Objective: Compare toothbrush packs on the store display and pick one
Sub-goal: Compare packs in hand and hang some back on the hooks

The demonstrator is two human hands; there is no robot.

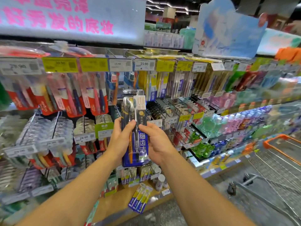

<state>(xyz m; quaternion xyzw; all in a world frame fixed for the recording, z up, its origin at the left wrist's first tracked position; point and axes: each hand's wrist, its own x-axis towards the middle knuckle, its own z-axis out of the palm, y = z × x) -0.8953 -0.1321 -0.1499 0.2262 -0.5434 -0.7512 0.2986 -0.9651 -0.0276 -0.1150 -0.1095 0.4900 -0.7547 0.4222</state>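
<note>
I hold a blue and black toothbrush pack [133, 111] upright in front of the display. It shows an orange and a black brush handle and white Chinese characters. My left hand [120, 139] grips its left edge with the thumb on the front. My right hand [154, 141] grips its right edge at about the same height. Behind it, many other toothbrush packs [71, 95] hang on pegs, red ones to the left and purple and yellow ones [156, 85] to the right.
Price tags [144, 64] line the rail above the pegs. Mouthwash bottles [210, 124] fill the shelves on the right. A blue toothbrush pack [140, 199] lies on the low wooden ledge. An orange-rimmed wire shopping cart [280, 159] stands at the right.
</note>
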